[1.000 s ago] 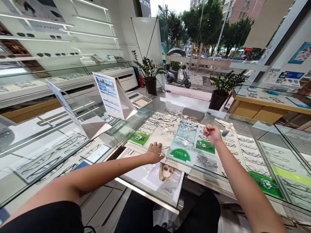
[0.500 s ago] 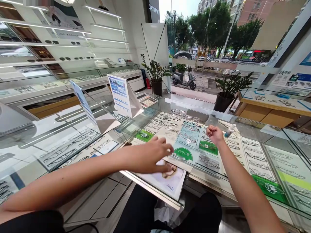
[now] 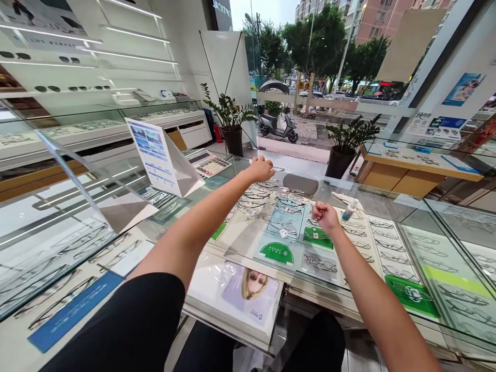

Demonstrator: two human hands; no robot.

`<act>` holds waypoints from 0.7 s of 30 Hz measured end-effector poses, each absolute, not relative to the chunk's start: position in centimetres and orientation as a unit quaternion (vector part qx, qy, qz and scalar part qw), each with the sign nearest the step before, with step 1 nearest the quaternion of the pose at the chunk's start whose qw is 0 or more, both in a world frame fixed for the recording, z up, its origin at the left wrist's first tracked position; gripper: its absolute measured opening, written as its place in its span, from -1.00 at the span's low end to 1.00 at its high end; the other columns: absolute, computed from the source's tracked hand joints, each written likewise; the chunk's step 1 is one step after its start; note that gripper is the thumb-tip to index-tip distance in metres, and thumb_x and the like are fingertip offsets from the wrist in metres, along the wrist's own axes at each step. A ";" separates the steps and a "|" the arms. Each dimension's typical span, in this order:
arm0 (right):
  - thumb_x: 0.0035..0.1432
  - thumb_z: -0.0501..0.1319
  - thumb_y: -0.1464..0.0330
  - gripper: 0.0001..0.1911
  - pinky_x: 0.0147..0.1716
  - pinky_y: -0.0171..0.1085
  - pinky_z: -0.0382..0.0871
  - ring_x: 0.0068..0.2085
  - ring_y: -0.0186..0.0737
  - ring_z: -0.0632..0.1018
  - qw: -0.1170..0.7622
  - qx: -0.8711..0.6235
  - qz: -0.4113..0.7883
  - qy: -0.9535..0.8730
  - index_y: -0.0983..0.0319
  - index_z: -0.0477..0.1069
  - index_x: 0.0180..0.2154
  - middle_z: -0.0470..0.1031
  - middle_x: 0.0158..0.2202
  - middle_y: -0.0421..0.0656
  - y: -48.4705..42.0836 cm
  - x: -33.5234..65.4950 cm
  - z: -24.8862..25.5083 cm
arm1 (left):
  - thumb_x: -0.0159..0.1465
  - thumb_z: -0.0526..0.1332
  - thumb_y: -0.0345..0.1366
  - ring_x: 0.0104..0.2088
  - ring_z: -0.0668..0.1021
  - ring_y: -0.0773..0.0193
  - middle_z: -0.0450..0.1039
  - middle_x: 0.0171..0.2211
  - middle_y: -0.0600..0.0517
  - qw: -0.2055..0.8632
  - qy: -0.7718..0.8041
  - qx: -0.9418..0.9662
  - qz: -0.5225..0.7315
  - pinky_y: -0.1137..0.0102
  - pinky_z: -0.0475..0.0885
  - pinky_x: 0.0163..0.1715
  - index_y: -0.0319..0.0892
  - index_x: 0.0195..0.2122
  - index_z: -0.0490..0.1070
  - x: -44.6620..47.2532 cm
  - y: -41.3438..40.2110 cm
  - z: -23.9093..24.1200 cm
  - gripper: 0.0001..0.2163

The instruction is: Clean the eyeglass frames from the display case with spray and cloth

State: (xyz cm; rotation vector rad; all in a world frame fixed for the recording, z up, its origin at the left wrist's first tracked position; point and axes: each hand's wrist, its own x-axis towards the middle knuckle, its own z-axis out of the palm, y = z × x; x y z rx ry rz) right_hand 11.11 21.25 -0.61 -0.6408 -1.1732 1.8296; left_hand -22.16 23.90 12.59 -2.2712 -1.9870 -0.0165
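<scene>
My left hand (image 3: 260, 169) is stretched far forward over the glass display counter (image 3: 306, 182), near its far edge, with the fingers curled under; I cannot see anything in them. My right hand (image 3: 324, 215) is a closed fist resting on the glass above trays of eyeglass frames (image 3: 271, 206) and a green card (image 3: 318, 236). What the fist holds, if anything, is hidden. A small spray bottle (image 3: 349, 210) lies on the glass just right of the right fist.
A standing leaflet sign (image 3: 155, 157) and a calculator (image 3: 209, 165) sit at the counter's left. A brochure with a printed face (image 3: 248, 289) lies in the open drawer below. Potted plants (image 3: 344, 144), wall shelves and a parked scooter are beyond.
My left hand has left the drawer by the brochure and reached forward to the far side of the counter. The right fist stays in place.
</scene>
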 end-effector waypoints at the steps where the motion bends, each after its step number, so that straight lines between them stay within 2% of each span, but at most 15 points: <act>1: 0.06 0.23 0.27 -0.59 -0.54 -0.29 0.14 -0.53 -0.28 0.03 0.424 -0.257 0.731 -0.469 0.10 -0.08 -0.46 0.03 -0.59 -0.30 21.3 11.1 -0.6 | 0.56 -0.05 -0.09 0.28 0.32 -0.30 0.43 0.40 -0.26 0.056 -0.661 -0.749 -0.004 -0.09 0.18 0.23 -0.28 0.24 0.60 -22.6 25.2 11.6 -0.46; 7: 0.14 0.22 0.26 -0.60 -0.51 -0.30 0.16 -0.54 -0.32 0.03 0.427 -0.267 0.728 -0.465 0.11 -0.04 -0.48 0.05 -0.60 -0.30 21.4 10.7 -0.8 | 0.57 -0.01 -0.05 0.29 0.33 -0.27 0.47 0.36 -0.33 0.020 -0.674 -0.739 0.005 -0.09 0.14 0.28 -0.29 0.23 0.58 -25.4 29.8 6.8 -0.48; 11: 0.12 0.26 0.25 -0.60 -0.50 -0.32 0.14 -0.53 -0.34 0.04 0.427 -0.277 0.728 -0.459 0.12 0.00 -0.50 0.06 -0.60 -0.31 21.2 10.5 -0.5 | 0.55 0.01 0.03 0.30 0.36 -0.34 0.51 0.31 -0.37 0.003 -0.678 -0.735 0.008 -0.12 0.18 0.27 -0.29 0.19 0.61 -26.1 30.7 5.3 -0.45; 17: 0.02 0.30 0.22 -0.61 -0.50 -0.33 0.12 -0.53 -0.37 0.07 0.435 -0.301 0.714 -0.458 0.12 0.06 -0.54 0.07 -0.60 -0.33 20.6 10.4 0.1 | 0.44 0.13 -0.04 0.28 0.43 -0.40 0.57 0.24 -0.34 0.026 -0.672 -0.740 -0.026 -0.13 0.27 0.24 -0.23 -0.02 0.67 -25.7 29.1 6.4 -0.58; 19: -0.02 0.36 0.23 -0.61 -0.49 -0.34 0.11 -0.53 -0.39 0.10 0.440 -0.314 0.702 -0.463 0.13 0.12 -0.54 0.08 -0.60 -0.35 20.4 10.4 0.3 | 0.38 0.20 -0.08 0.25 0.47 -0.33 0.59 0.19 -0.30 0.051 -0.660 -0.747 -0.055 -0.06 0.29 0.22 -0.20 -0.09 0.65 -25.6 27.2 7.5 -0.66; 21: -0.08 0.44 0.24 -0.63 -0.49 -0.35 0.11 -0.52 -0.40 0.13 0.443 -0.329 0.689 -0.470 0.14 0.23 -0.52 0.12 -0.61 -0.37 20.4 10.3 0.3 | 0.35 0.22 -0.13 0.14 0.55 -0.19 0.65 0.05 -0.22 0.068 -0.644 -0.758 -0.083 0.07 0.35 0.15 -0.16 -0.13 0.62 -25.9 24.5 8.6 -0.73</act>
